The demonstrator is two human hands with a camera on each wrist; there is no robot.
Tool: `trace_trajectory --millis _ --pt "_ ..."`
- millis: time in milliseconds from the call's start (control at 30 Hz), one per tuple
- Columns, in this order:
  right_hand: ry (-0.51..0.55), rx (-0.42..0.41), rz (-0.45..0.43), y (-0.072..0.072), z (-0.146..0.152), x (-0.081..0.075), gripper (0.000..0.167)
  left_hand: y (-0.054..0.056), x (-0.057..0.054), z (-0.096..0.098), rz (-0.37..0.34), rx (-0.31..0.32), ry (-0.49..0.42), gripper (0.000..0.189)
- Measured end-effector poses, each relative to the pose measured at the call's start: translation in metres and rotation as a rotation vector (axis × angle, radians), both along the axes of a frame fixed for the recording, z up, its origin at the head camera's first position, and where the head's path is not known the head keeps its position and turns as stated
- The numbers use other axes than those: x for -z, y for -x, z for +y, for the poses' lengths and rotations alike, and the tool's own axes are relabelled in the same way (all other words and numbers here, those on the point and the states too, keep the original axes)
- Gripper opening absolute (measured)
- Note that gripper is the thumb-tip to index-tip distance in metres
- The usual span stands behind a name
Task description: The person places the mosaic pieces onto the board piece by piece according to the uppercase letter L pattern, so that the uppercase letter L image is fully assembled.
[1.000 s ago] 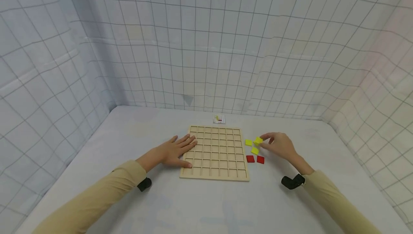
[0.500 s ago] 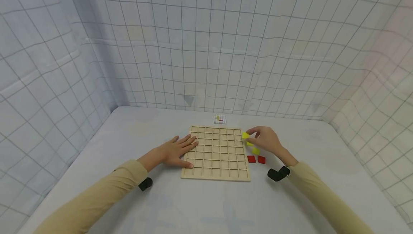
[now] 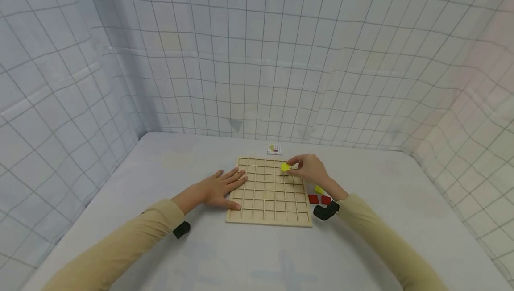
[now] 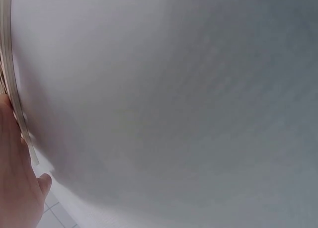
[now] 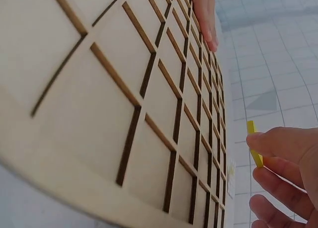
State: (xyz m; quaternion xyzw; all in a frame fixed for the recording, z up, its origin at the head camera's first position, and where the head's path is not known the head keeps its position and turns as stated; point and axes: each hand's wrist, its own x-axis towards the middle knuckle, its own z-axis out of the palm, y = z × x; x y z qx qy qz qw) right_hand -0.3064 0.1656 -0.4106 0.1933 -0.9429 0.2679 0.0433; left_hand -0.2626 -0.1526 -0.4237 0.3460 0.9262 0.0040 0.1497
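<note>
My right hand (image 3: 314,169) pinches a yellow square tile (image 3: 285,167) between thumb and fingers, over the far right part of a wooden grid board (image 3: 269,191). In the right wrist view the tile (image 5: 255,147) appears edge-on, raised above the board's ridged squares (image 5: 159,133). My left hand (image 3: 217,190) lies spread on the board's left edge, its fingers straight and its thumb on the near left part. The left wrist view shows only part of that hand (image 4: 17,183) at the board's side. Another yellow tile (image 3: 319,189) lies right of the board, partly hidden by my right wrist.
Two red tiles (image 3: 313,199) (image 3: 326,200) lie beside the board's right edge. Beyond its far edge is a small card (image 3: 275,149) with a grid and coloured squares. A white cloth covers the table (image 3: 257,259); grid-patterned curtains (image 3: 257,59) stand around it.
My right hand has carried the yellow tile leftward from the loose tiles at the right to over the board. My left hand has stayed in place.
</note>
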Motion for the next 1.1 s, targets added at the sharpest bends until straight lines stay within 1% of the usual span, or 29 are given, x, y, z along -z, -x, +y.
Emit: trace_trajectory --millis 167,300,633,867,1100 --pt "0.022 -0.060 0.002 0.004 -0.016 0.003 0.029 -0.001 0.003 -0.001 0.001 0.003 -0.009 0.092" --pt "0.028 -0.099 0.009 0.008 -0.027 0.005 0.028 -0.001 0.004 0.000 0.001 0.004 -0.019 0.092" --pt "0.018 -0.110 -0.022 0.016 -0.050 0.008 0.029 0.001 0.001 0.000 -0.004 0.002 -0.020 0.092" --pt "0.016 -0.109 -0.051 0.023 -0.058 0.016 0.028 0.001 0.003 -0.001 -0.001 0.005 -0.017 0.092" --pt "0.018 -0.120 -0.080 0.024 -0.062 0.017 0.028 0.001 0.004 -0.001 0.000 0.005 -0.015 0.092"
